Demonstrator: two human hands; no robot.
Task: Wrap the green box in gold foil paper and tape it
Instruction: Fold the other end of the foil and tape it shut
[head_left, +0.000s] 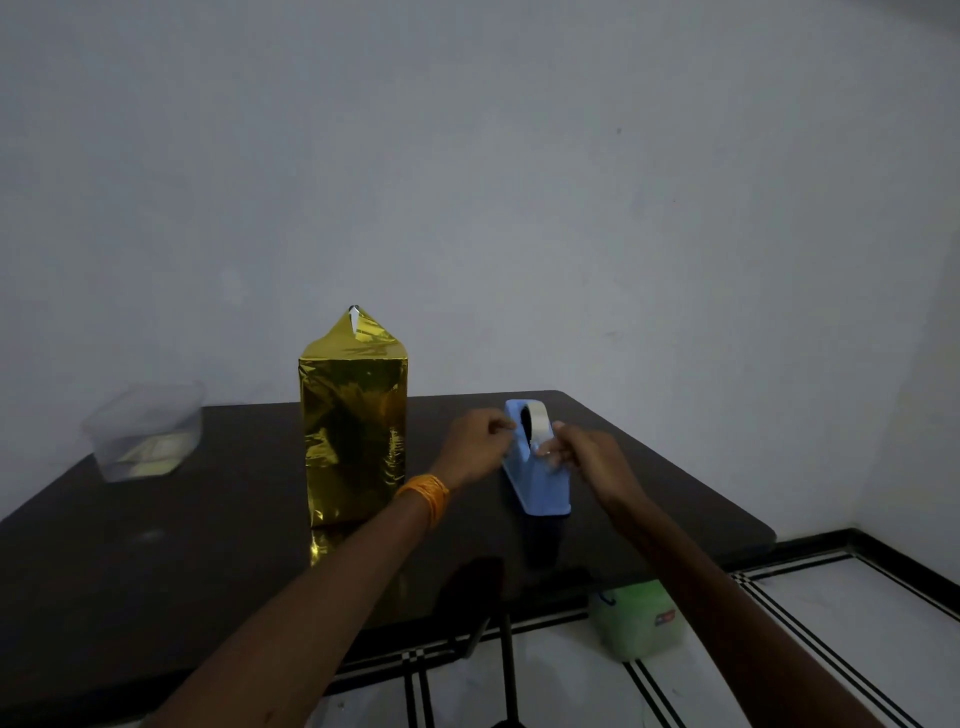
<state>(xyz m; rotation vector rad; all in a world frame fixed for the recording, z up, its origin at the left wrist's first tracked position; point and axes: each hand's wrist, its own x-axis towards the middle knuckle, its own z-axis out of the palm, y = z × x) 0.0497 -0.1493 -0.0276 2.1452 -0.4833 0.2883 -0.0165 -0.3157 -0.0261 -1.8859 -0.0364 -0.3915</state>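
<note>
Two hands work at one blue tape dispenser (540, 483) that stands on the dark table (156, 545), just right of the box (353, 436). The box stands upright near the middle of the table, its sides already covered in gold foil, with one pointed flap (356, 332) sticking up unsealed at the top. The step in hand looks like drawing off a strip of tape. The right hand (582, 457) curls its fingers against the dispenser's side and steadies it. The left hand (475, 441) is bunched in a pinch beside the one tape roll (537, 415); whether tape sits between its fingers I cannot tell. Next, I judge, a strip must be torn off, the flap folded flat and taped down. Also counted: one clear tub (143, 431) on the table's left, and one green tub (636, 621) on the floor.
</note>
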